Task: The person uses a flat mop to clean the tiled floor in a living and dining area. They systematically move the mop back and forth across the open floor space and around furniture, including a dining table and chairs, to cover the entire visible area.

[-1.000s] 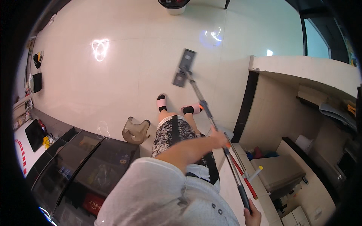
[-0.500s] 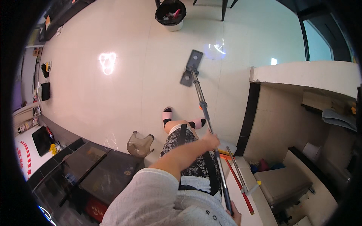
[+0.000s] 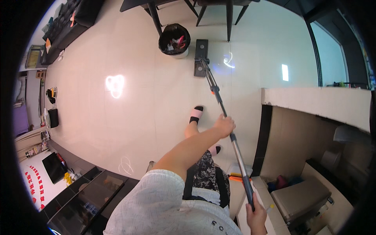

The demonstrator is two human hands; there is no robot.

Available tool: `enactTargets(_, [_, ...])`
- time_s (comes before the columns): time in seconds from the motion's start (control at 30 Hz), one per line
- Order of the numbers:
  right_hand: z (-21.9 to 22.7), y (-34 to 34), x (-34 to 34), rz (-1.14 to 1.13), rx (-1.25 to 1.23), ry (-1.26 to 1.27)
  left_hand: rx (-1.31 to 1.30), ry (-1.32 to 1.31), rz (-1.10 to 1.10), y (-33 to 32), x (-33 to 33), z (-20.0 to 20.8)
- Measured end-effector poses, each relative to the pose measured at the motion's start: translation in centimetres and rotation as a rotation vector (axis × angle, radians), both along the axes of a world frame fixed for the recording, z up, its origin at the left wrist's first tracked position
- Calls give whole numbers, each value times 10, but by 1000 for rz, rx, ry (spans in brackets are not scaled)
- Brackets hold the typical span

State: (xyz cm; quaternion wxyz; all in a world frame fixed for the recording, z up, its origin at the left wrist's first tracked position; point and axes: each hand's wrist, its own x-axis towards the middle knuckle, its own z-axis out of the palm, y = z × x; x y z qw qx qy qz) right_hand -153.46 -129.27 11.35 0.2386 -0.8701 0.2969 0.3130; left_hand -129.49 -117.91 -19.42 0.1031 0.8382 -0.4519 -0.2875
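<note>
On shiny, pale floor tiles, holding on to a flat mop, with the left hand wrapped around the middle of its stick and the right hand wrapped around the dark handle at the near end. Resting its long gray head toward the floor's far edge, just beside a white trash bin with a black bag.

The contents of the bin are too small to identify. Beyond it, a chair is cut off; well below it, the right hand partly hides the mop.
</note>
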Motion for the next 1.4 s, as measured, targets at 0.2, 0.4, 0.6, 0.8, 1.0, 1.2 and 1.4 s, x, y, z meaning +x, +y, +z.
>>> enactTargets(0.2, [-7,-32,192,457,-256,-10,-60,84,311,-10,170,-7])
enactTargets(0.4, [23,-47,293,624,-282,-35,-259,192,566,-12,223,5])
enactTargets(0.6, [52,-64,326,669,-258,37,-282,222,655,-11,221,31])
enactTargets(0.8, [47,-61,339,596,-68,22,-183,246,626,26,203,27])
enactTargets(1.0, [9,-43,313,543,86,31,-27,242,562,80,165,8])
enactTargets(1.2, [-42,-14,299,573,157,-8,97,179,575,136,156,-20])
enactTargets(1.4, [-69,35,290,517,174,21,171,166,561,187,166,-36])
